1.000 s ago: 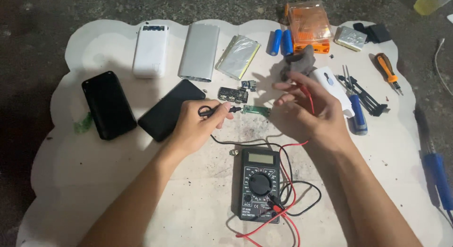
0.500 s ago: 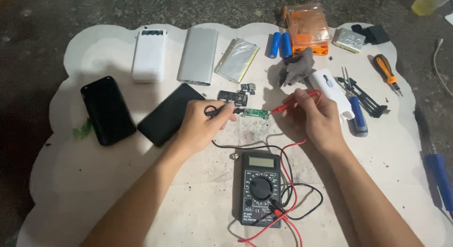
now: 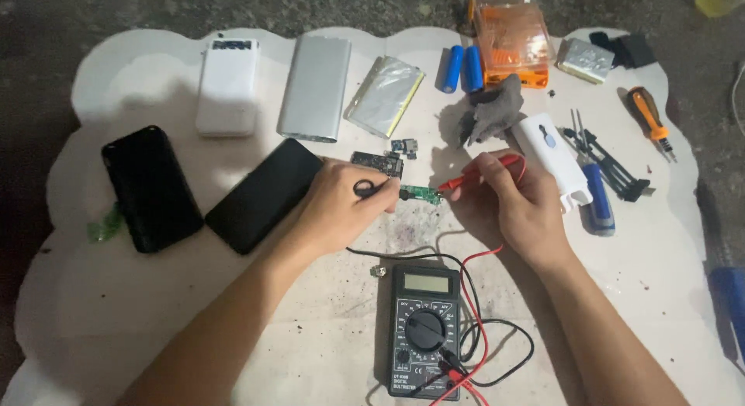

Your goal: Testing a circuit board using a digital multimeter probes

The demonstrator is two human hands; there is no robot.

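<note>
The tabletop [image 3: 155, 328] is a pale, scallop-edged board carrying phones, cases and tools. At its near edge, toward 6 o'clock, lies the black multimeter [image 3: 424, 331], dial up, with red and black leads curling off toward 12 o'clock.

The left hand [image 3: 341, 208] is closed in a pinch on the black probe [image 3: 378, 189]; the right hand [image 3: 520, 208] is closed likewise on the red probe [image 3: 481, 173]. Neither hand is free.

Between them sits the small green circuit board [image 3: 420, 194] — flat on the tabletop, its long axis running 9 to 3 o'clock. From the left hand it lies at 3 o'clock, just beside the fingertips; from the right hand it lies at 9 o'clock, a little further off. The black probe tip meets the board's 9 o'clock end; the red probe tip comes in at its 3 o'clock end — contact there cannot be confirmed.

A second, darker board [image 3: 377, 162] rests at 11 o'clock of the green one, apart from it.
</note>
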